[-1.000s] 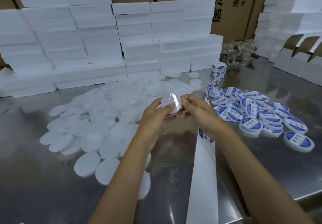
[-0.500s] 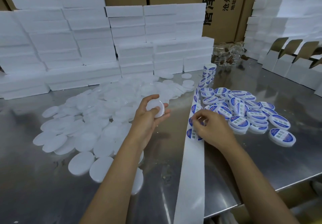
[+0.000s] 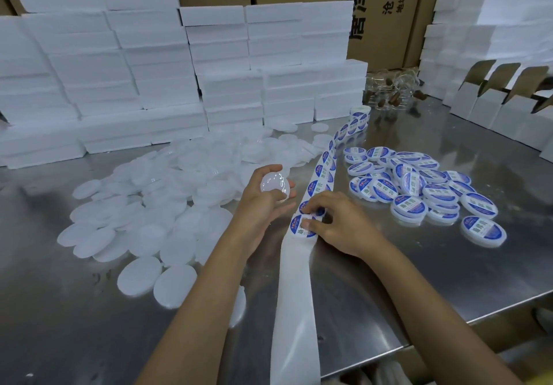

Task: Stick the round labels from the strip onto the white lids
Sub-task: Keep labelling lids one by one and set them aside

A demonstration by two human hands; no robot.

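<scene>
Two hands work at one label strip (image 3: 299, 280) on a steel table (image 3: 419, 271).
The left hand (image 3: 263, 202) grips one white lid (image 3: 274, 186), raised just left of the strip. The right hand (image 3: 338, 223) pinches one round label (image 3: 303, 230) on the strip, fingertips (image 3: 305, 223) curled onto it. About twenty labelled lids (image 3: 419, 187) lie to the right.

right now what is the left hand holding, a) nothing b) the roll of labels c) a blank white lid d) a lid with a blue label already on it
c: the left hand grips a blank white lid above the table, its face bare and glossy, while the right hand picks at a round label on the strip.
</scene>
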